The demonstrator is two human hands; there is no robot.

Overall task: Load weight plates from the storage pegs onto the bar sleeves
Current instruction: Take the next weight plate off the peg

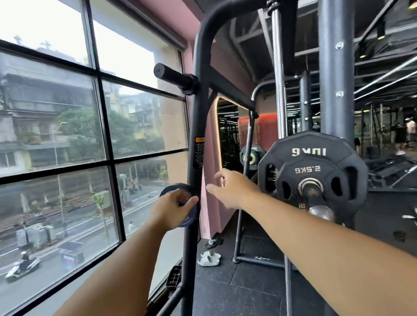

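While left hand (174, 210) grips small plate (167, 190), mostly hidden by it | right hand (234, 191) spread, empty

the small plate (172, 188) is dark blue. the 10kg plate (310, 142) and 2.5kg plate (308, 175) are matt black with white lettering, and the bar sleeve (310, 187) is chrome. the rack upright (194, 124) is dark grey, with an orange-and-black label (199, 148). the wall (207, 143) is pink. the floor (236, 294) is black speckled tiles. the slippers (208, 258) are white. the far plate (251, 156) is green and black.
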